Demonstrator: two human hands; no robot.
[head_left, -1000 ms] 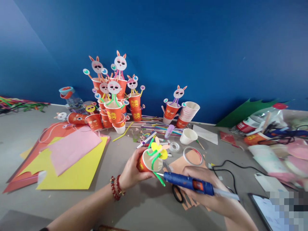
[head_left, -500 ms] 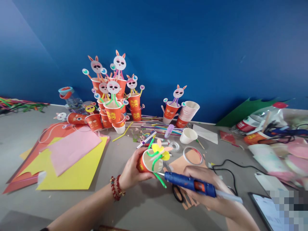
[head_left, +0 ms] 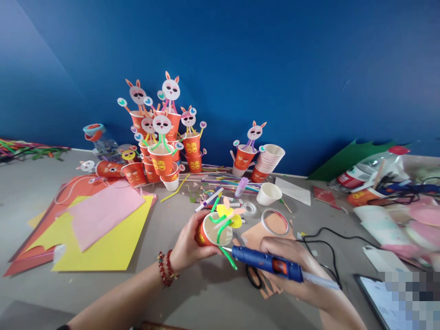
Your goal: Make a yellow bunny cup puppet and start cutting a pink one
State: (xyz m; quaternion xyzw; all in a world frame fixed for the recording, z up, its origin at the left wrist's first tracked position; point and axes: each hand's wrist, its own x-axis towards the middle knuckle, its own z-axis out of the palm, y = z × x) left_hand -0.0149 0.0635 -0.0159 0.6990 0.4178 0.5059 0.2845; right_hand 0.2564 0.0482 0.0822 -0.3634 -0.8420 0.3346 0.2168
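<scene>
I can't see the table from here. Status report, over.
Left hand gripping red paper cup. Right hand holding blue glue gun, nozzle at a green straw. Nothing seen blocking the nozzle; black loop near the gun.

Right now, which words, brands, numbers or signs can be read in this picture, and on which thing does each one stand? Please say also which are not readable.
"囍", the double-happiness sign, in yellow on the front orange cup and the orange cups stacked to its right.
Held cup: yellow marking, too oblique to read.
Red bottle label: too blurred to read.
Phone screen: too blurred to read.
No number is readable.
</scene>
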